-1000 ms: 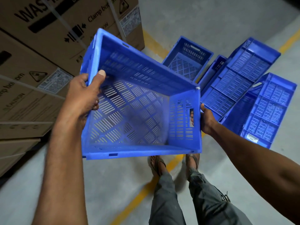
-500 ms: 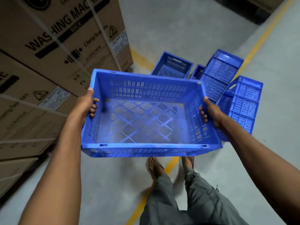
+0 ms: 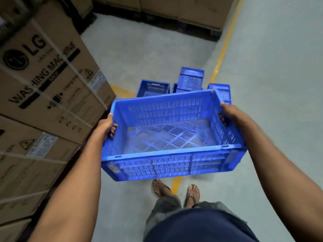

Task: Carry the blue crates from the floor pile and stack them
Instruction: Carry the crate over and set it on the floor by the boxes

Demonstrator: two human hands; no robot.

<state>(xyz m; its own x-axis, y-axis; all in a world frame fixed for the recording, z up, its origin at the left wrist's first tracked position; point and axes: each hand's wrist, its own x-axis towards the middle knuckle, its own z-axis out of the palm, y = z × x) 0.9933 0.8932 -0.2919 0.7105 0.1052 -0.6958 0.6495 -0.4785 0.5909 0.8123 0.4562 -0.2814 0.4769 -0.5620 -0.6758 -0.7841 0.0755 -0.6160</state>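
Note:
I hold an empty blue slotted crate (image 3: 167,165) level in front of me, open side up, above the floor. My left hand (image 3: 106,126) grips its left short wall, fingers curled through the handle slot. My right hand (image 3: 229,112) grips the right short wall the same way. Beyond the crate, the floor pile of blue crates (image 3: 190,81) lies partly hidden behind the crate's far wall: one upright at the left (image 3: 153,88), one tipped up in the middle, another at the right (image 3: 221,92).
Stacked cardboard washing-machine boxes (image 3: 43,81) line the left side close to my left arm. More boxes on pallets (image 3: 174,9) stand at the far end. A yellow floor line (image 3: 222,51) runs ahead; my sandalled feet (image 3: 174,191) stand on grey concrete.
The crate went from tilted with its inside facing me to level. The view lifted and the floor pile now appears farther off and smaller, behind the crate.

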